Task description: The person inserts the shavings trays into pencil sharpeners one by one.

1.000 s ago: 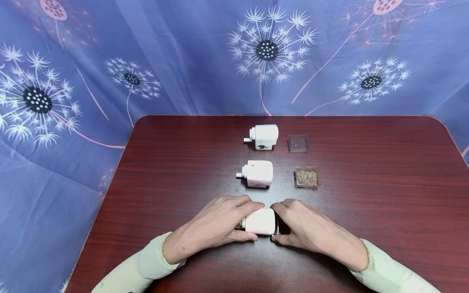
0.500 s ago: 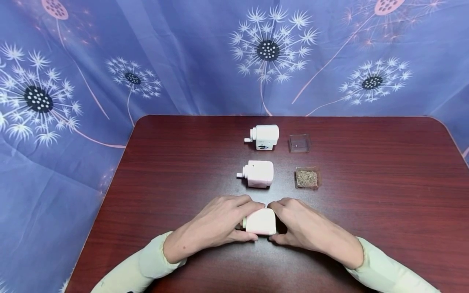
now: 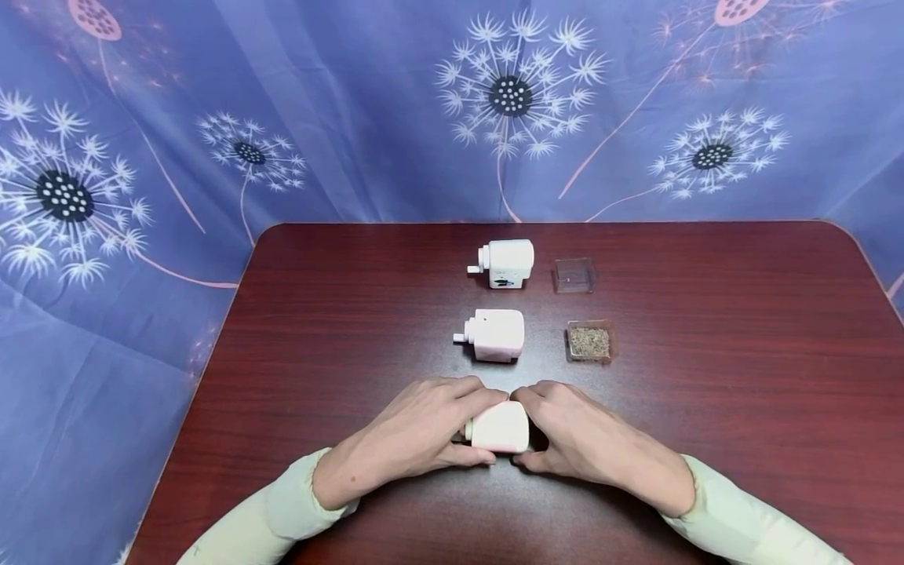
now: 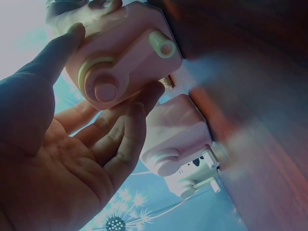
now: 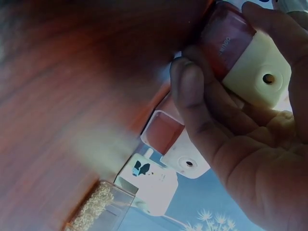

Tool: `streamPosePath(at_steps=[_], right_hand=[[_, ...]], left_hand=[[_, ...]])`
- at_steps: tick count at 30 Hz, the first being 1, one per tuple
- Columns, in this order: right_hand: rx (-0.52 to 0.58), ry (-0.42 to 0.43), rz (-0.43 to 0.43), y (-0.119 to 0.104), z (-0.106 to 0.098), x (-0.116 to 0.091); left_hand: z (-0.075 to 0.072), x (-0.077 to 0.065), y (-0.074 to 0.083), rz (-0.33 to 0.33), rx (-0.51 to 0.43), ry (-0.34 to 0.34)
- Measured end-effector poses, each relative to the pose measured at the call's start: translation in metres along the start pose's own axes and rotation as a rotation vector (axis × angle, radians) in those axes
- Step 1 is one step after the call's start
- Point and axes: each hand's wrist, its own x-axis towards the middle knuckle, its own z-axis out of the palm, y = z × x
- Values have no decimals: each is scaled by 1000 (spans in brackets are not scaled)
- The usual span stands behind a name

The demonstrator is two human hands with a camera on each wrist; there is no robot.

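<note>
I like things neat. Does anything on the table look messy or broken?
Nothing looks broken or spilled. Two sharpeners sit in a tidy column, each with its little drawer pulled out beside it: one clear tray empty, the other tray full of shavings, none scattered. Both hands hold the nearest sharpener.

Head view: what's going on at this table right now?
A person holds the nearest pencil sharpener on the dark wooden table with both hands: the left hand grips its crank end, the right hand the opposite end. Two more white sharpeners sit in a line behind it. Beside them lie a clear tray of shavings and a clear tray that looks empty.
</note>
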Motion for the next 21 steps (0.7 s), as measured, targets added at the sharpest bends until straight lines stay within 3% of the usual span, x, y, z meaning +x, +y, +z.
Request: streamPosePath(at_steps=[21], right_hand=[[15, -5, -7, -1, 0, -1]], left_hand=[[0, 0, -1, 19, 38, -1]])
